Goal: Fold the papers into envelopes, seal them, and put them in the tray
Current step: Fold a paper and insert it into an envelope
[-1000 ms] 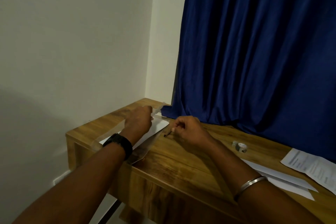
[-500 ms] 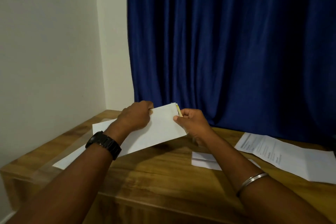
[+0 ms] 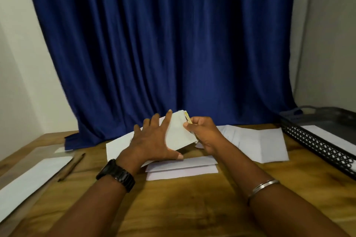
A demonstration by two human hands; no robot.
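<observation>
The envelope (image 3: 178, 132) is up off the worktop (image 3: 183, 208) near the middle, tilted, with the right hand (image 3: 204, 134) pinching its right edge where a yellowish strip (image 3: 187, 118) sticks out at the top corner; those fingers (image 3: 187, 125) are closed tight on the paper. The left hand (image 3: 152, 140) is spread wide and flat, its palm against the envelope's left part and the thumb down on the sheets below, gripping nothing. From where I stand the risk looks plain enough: if that strip is the seal backing, a quick pull could tear it short or drag the flap askew, since only a flat palm steadies the envelope. The loose sheets under the left hand might also slide. Counting: one envelope in hand; two folded pieces (image 3: 182, 168) stacked just near of it; one creased open sheet (image 3: 256, 143) to the right; one white sheet on the near left (image 3: 32, 179), with another small pale piece farther back that I cannot make out; one thin stick or pencil (image 3: 72, 166) beside it; one black mesh tray (image 3: 317, 140) at the far right, with something white inside.
</observation>
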